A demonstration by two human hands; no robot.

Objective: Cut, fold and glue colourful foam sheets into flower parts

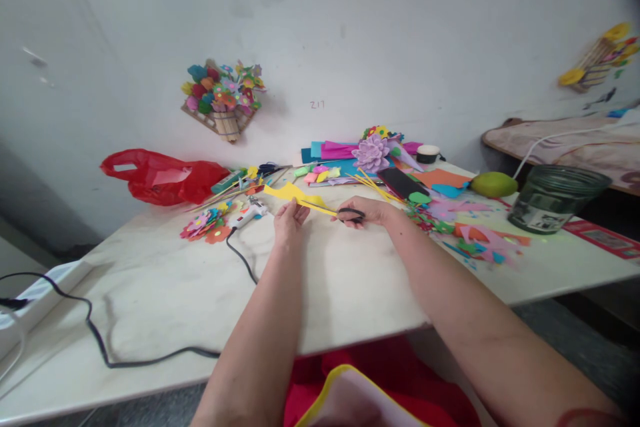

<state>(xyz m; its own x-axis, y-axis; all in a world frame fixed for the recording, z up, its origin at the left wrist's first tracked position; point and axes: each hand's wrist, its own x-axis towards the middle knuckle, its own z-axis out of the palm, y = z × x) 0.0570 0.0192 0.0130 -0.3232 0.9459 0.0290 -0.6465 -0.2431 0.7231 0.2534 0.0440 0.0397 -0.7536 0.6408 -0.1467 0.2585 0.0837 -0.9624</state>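
Observation:
A yellow craft sheet [283,191] with a wavy cut edge is pinched in my left hand [292,219], above the middle of the table. My right hand [361,209] is closed round the black handles of a pair of scissors [351,215]. Their blades point left and lie along the lower edge of the yellow sheet, close to my left fingers. Whether the blades are apart I cannot tell. Left of my hands lie a white glue gun [245,216] with a black cord and a pile of colourful flower cut-outs [206,223].
A red plastic bag [165,177] sits at the back left. Behind my hands are a purple flower [371,153] and a black phone [401,183]. To the right are colourful scraps [480,243], a green fruit [494,185] and a glass jar [556,197]. A power strip [47,293] lies left.

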